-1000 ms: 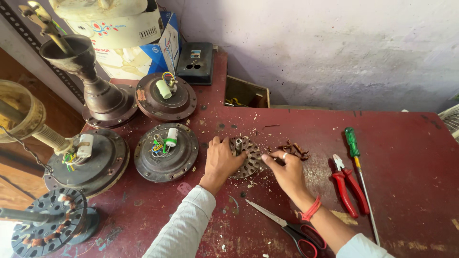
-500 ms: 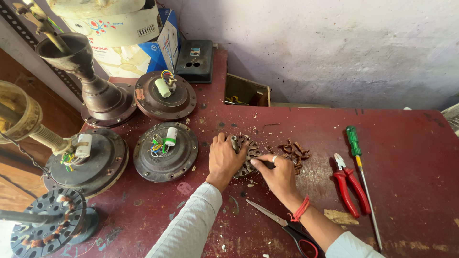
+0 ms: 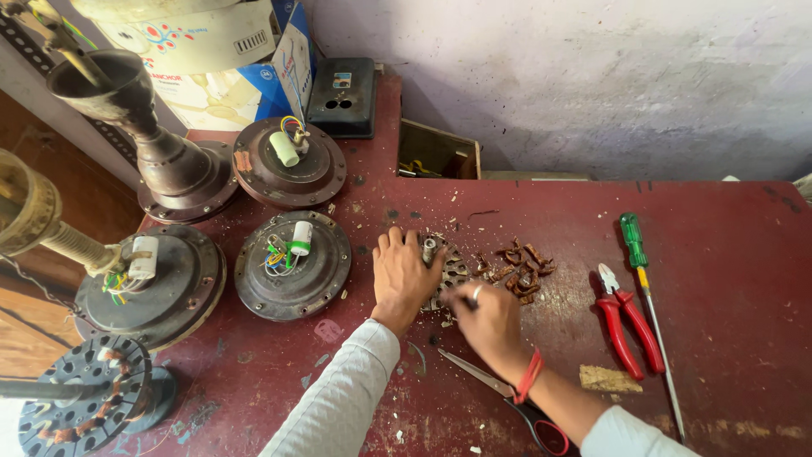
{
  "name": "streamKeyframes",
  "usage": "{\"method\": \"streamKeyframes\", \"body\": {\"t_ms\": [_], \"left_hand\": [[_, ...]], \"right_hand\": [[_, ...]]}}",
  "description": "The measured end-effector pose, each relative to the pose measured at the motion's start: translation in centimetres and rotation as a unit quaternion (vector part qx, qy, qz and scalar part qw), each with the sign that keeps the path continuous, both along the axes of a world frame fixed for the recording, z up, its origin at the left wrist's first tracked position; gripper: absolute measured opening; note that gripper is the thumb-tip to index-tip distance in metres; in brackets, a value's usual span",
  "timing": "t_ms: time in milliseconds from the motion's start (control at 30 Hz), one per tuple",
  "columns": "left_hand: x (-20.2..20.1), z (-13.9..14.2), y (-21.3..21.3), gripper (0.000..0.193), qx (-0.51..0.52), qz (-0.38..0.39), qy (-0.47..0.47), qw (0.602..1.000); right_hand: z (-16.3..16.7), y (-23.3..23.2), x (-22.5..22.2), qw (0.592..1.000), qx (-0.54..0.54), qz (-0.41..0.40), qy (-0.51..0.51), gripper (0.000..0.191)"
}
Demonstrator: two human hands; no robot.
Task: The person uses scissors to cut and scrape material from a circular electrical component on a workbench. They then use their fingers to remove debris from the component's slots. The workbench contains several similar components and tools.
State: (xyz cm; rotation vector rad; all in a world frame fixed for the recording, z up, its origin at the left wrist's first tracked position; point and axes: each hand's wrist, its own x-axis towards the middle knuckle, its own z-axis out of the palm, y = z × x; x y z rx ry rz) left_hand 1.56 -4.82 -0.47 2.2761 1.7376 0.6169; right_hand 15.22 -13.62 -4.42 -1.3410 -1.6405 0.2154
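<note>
My left hand (image 3: pixel 403 275) lies flat on a round slotted metal fan stator (image 3: pixel 449 269) with a short shaft in its middle, pressing it onto the dark red table (image 3: pixel 727 338). My right hand (image 3: pixel 488 322) is closed at the stator's near right edge, a ring on one finger and a red band at the wrist; whether it holds a small tool I cannot tell, as it is blurred. A heap of pulled copper wire scraps (image 3: pixel 520 267) lies just right of the stator.
Red-handled pliers (image 3: pixel 624 326) and a green-handled screwdriver (image 3: pixel 644 288) lie to the right. Scissors (image 3: pixel 507 398) lie near my right forearm. Several dark round fan motor housings (image 3: pixel 292 264) stand left, with a wound stator (image 3: pixel 85 406) at the near left corner. Cardboard boxes (image 3: pixel 254 59) stand behind.
My right hand has slid down and left along the stator's near edge. The left hand stays pressed on the stator.
</note>
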Motion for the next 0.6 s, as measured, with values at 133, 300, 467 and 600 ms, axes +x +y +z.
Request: {"method": "streamKeyframes", "body": {"t_ms": [133, 300, 467, 600], "left_hand": [[0.1, -0.2, 0.0, 0.058, 0.0, 0.014, 0.0, 1.0], [0.2, -0.2, 0.2, 0.061, 0.013, 0.022, 0.007, 1.0], [0.3, 0.0, 0.1, 0.057, -0.025, 0.015, 0.023, 0.999], [0.3, 0.2, 0.0, 0.059, -0.032, 0.021, 0.032, 0.999]], "right_hand": [[-1.0, 1.0, 0.5, 0.996, -0.055, -0.07, -0.007, 0.005], [-2.2, 1.6, 1.5, 0.999, -0.036, -0.029, -0.005, 0.009], [-2.7, 1.7, 2.4, 0.999, -0.027, -0.007, -0.034, 0.008], [-2.4, 2.0, 2.8, 0.994, -0.092, -0.05, 0.008, 0.012]]}}
